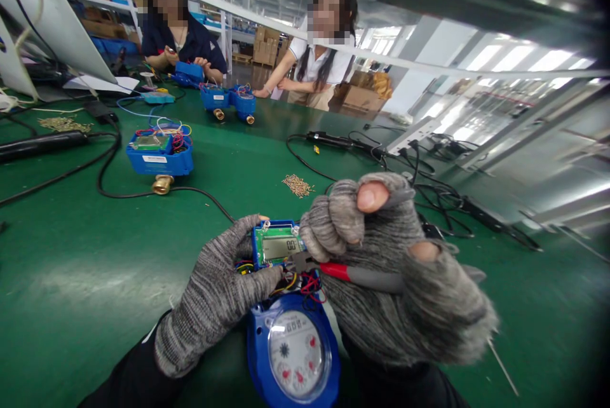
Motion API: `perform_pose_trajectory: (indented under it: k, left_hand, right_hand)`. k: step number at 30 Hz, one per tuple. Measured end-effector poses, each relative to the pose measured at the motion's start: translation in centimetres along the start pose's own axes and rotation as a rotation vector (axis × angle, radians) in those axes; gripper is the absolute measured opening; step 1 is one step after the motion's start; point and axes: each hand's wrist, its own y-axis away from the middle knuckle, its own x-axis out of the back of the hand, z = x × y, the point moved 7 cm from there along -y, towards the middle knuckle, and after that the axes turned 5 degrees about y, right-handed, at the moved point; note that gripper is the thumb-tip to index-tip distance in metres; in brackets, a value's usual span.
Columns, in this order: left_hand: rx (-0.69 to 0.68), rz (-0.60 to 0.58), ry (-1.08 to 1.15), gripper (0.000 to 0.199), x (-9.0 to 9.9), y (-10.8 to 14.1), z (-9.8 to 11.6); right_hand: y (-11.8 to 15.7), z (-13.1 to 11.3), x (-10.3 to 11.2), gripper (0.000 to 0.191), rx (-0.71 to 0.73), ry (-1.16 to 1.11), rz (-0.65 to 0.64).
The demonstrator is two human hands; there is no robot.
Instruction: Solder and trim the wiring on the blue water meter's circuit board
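In front of me is a blue water meter [253, 357] with a round dial and red pointers. Its green circuit board with a small display [282, 246] sits in a blue frame above loose coloured wires [312, 284]. My gloved left hand [214, 290] grips that frame by its left side, thumb below and fingers behind. My gloved right hand [381, 325] is closed on red-and-grey cutting pliers [336, 271]. Their jaws are at the board's lower edge, by the wires; whether they touch a wire cannot be told. A thin metal rod [503, 367] shows below the right hand.
Another blue meter [159, 162] with a brass fitting stands at left. Small brass screws [298, 185] lie in a pile ahead. Black cables [443, 208] and a power strip [412, 136] are at right. Across the green table [119, 255], two people stand near further meters [229, 100].
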Motion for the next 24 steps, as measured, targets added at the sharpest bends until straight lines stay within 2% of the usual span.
perform_pose_trajectory:
  k: [3, 7, 12, 14, 16, 19, 21, 24]
  left_hand:
    - [0.024, -0.014, 0.055, 0.075, 0.2, 0.0, -0.6]
    - [0.029, -0.063, 0.094, 0.074, 0.3, 0.0, -1.2]
    - [0.024, -0.113, 0.196, 0.067, 0.0, -0.2, -1.2]
    - [0.031, -0.132, 0.240, 0.065, 0.0, -0.4, -1.3]
    - [0.038, -0.150, 0.272, 0.065, 0.0, -0.5, -1.5]
    - [0.037, -0.187, 0.294, 0.065, 0.2, -0.7, -2.0]
    - [0.022, -0.208, 0.304, 0.065, 0.4, -0.8, -2.4]
    - [-0.007, -0.207, 0.334, 0.065, 0.4, -1.1, -3.1]
  right_hand:
    - [-0.2, -1.7, 1.5, 0.025, 0.080, 0.002, 0.030]
    - [-0.2, -3.9, 4.0, 0.025, 0.139, -0.026, 0.140]
    - [-0.4, -3.9, 4.3, 0.025, 0.146, 0.005, 0.143]
    - [-0.3, -3.9, 5.3, 0.028, 0.191, 0.063, 0.201]
    - [0.1, -3.7, 7.6, 0.034, 0.195, 0.140, 0.305]
    - [1.8, -2.5, 12.3, 0.041, 0.037, 0.280, 0.463]
    - [3.8, -2.3, 15.2, 0.044, -0.001, 0.421, 0.543]
    - [7.9, -1.4, 19.2, 0.054, -0.111, 0.517, 0.693]
